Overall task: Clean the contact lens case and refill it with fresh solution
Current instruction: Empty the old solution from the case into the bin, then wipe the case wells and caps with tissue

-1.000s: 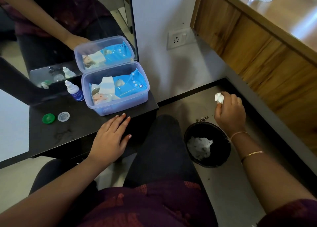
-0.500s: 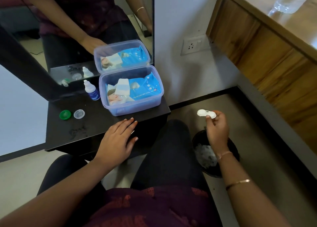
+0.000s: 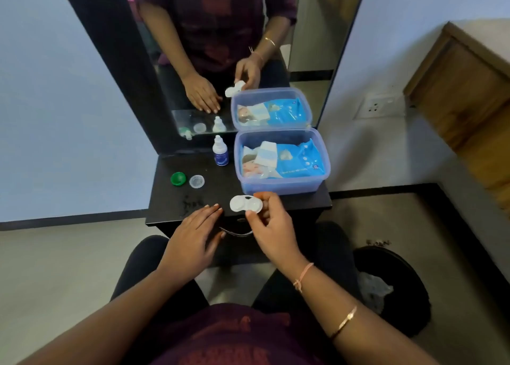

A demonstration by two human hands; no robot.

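My right hand (image 3: pixel 271 226) pinches a white twin-well contact lens case (image 3: pixel 245 204) by its right end, holding it just above the front of the small black table (image 3: pixel 276 203). Both wells face up without caps. My left hand (image 3: pixel 193 236) rests flat on the table's front edge, fingers spread, just left of the case. A green cap (image 3: pixel 178 178) and a clear cap (image 3: pixel 197 181) lie on the table's left side. A small solution bottle (image 3: pixel 220 151) with a blue label stands upright at the back by the mirror.
A clear blue plastic tub (image 3: pixel 281 186) holding a wet-wipes pack (image 3: pixel 284 159) fills the table's right half. A mirror (image 3: pixel 220 47) stands behind. A black waste bin (image 3: pixel 397 287) with crumpled tissue sits on the floor at right, near a wooden cabinet (image 3: pixel 469 94).
My right hand has swung left from over the waste bin to the table front, carrying the lens case. The view has tilted up toward the mirror. My left hand has stayed on the table.
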